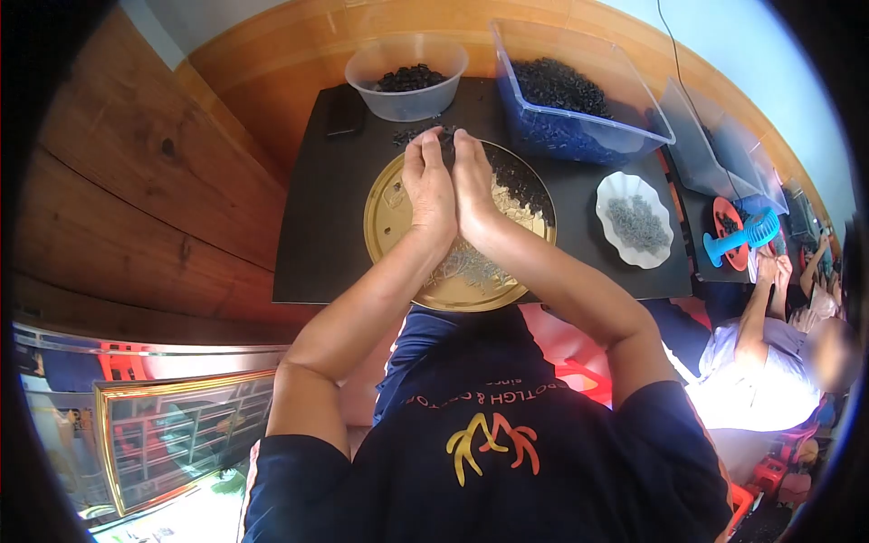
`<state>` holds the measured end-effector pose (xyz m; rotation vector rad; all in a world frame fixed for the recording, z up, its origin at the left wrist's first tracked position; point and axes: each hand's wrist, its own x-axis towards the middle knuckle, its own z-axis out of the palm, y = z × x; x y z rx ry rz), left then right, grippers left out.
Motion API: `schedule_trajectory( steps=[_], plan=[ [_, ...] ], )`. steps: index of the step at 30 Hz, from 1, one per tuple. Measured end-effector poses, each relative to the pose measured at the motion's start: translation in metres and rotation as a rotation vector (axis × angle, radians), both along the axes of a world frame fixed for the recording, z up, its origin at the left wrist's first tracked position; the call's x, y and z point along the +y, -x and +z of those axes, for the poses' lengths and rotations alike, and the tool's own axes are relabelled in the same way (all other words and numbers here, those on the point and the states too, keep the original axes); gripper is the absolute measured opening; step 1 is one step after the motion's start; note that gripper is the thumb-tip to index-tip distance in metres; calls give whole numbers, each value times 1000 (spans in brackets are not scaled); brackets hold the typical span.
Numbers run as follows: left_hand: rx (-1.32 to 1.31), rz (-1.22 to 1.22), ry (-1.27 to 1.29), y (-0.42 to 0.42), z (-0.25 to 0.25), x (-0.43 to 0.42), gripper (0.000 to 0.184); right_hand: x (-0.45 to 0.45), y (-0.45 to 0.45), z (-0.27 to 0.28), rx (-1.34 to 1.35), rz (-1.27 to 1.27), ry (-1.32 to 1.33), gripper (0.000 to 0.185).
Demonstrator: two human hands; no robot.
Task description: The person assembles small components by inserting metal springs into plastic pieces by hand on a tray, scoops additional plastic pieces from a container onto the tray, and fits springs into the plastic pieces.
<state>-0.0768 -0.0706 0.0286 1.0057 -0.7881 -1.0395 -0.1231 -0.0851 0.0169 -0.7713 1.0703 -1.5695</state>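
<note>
Side by side over the round gold tray (385, 213), my left hand (429, 185) and my right hand (472, 176) touch at the heels. Their fingers are closed and cupped toward each other at the tray's far rim, around small black pieces (446, 143) that show between the fingertips. What lies deeper between the palms is hidden. On the tray's right side are more black pieces (520, 181) beside pale, cream-coloured bits (511, 206). Small greyish pieces (471, 264) lie scattered at its near side, under my wrists.
Behind the tray stand a clear round tub (405, 107) and a bluish bin (588, 138), both with black pieces. A white scalloped dish (608, 237) holds grey pieces. At right are a blue fan (740, 237), a red dish (727, 246) and a co-worker (756, 362). A dark object (346, 116) lies back left.
</note>
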Motion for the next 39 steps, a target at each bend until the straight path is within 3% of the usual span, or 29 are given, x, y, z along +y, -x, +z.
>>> schedule_trajectory(
  steps=[5, 16, 29, 32, 39],
  plan=[
    [42, 29, -38, -9, -26, -13, 29, -18, -9, -35, 237, -62, 67, 40],
    [127, 36, 80, -28, -32, -27, 22, -15, -24, -36, 402, -148, 263, 30],
    [101, -4, 104, -46, -33, -35, 22, -18, -8, -39, 603, -31, 426, 19],
    [-2, -29, 73, -58, -34, -36, 26, -21, 4, -31, 650, 106, 436, 18],
    [-63, -267, -123, -84, -12, -31, 42, -35, 45, 10, 741, 690, 152, 23]
  ],
)
